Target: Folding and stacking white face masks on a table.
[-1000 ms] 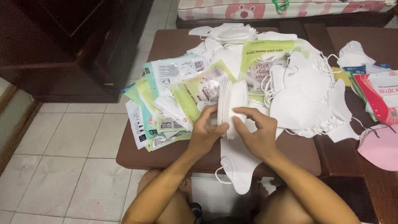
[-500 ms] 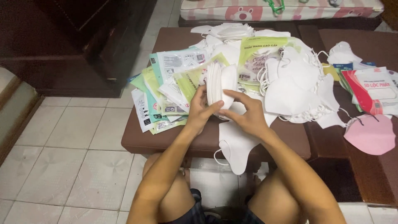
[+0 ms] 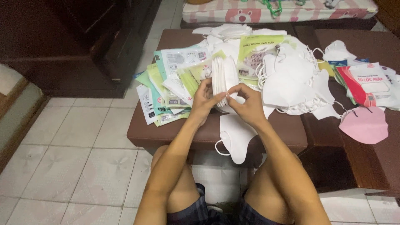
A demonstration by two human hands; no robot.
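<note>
Both hands hold an upright stack of folded white face masks over a brown padded stool. My left hand grips the stack's left side with fingers at its lower edge. On the right side, my right hand pinches it, thumb and fingers on the outer mask. A single white mask lies flat under my hands and hangs over the stool's front edge.
Green and white plastic mask packets fan out at left. A heap of loose white masks lies at right. A pink mask and red-and-white packets sit on a second brown stool. A dark wooden cabinet stands left.
The stack and both hands stay together above the stool; my fingers have shifted slightly along the stack's edge. The view has drifted a little, so everything sits lower in frame.
</note>
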